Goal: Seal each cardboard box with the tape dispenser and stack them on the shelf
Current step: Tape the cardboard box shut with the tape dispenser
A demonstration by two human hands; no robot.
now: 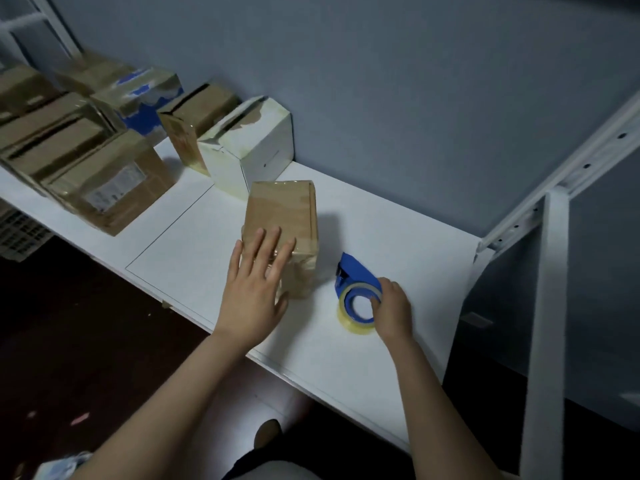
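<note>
A small brown cardboard box (284,216), wrapped in clear tape, stands on the white shelf board (398,244). My left hand (254,289) lies on its near top edge with straight, spread fingers. To the right, the blue tape dispenser (355,277) with a roll of clear tape lies on the board. My right hand (393,308) grips the roll end of it, fingers curled over the rim.
Several taped brown boxes (110,188) sit at the left of the shelf; a white box (252,147) and an open brown box (194,119) stand by the blue-grey wall. A white metal shelf post (550,306) rises at the right. Below is dark floor.
</note>
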